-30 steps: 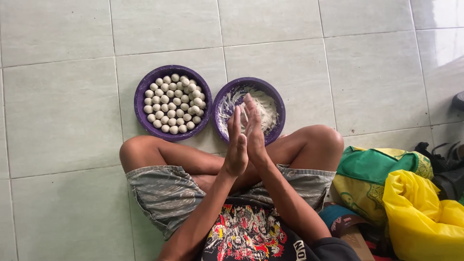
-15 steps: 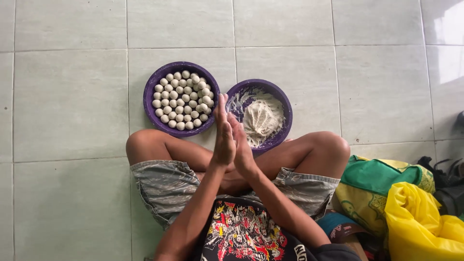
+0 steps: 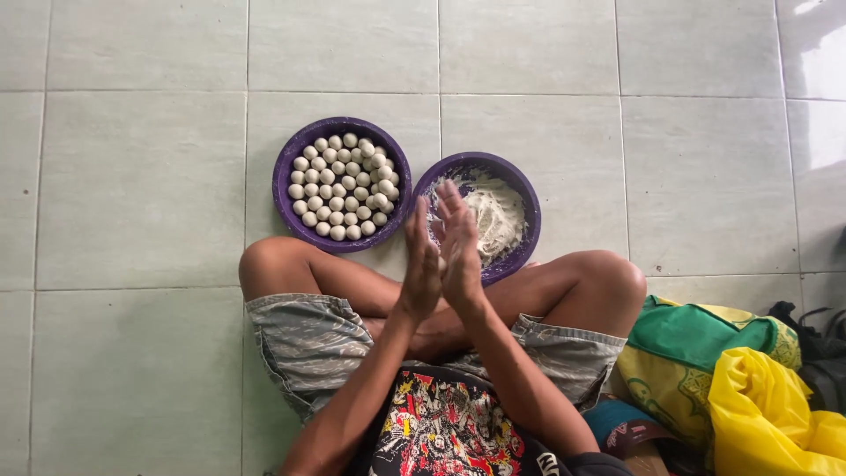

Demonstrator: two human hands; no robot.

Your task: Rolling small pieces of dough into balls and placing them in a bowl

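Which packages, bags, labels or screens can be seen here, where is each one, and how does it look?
No labels, signs or screens are in view; only bags.
Yellow plastic bag: bottom right corner, crumpled, glossy.
Green and yellow bag: right of the person's knee, partly under the yellow one; soft, green top, patterned yellow side.
Dark bag: right edge, behind the others, black with straps; mostly cut off.

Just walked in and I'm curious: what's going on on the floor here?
A person sits cross-legged on the tiled floor, left hand and right hand pressed palm to palm above the knees. Ahead sit two purple bowls: the left bowl is full of small white balls, the right bowl holds white dough.
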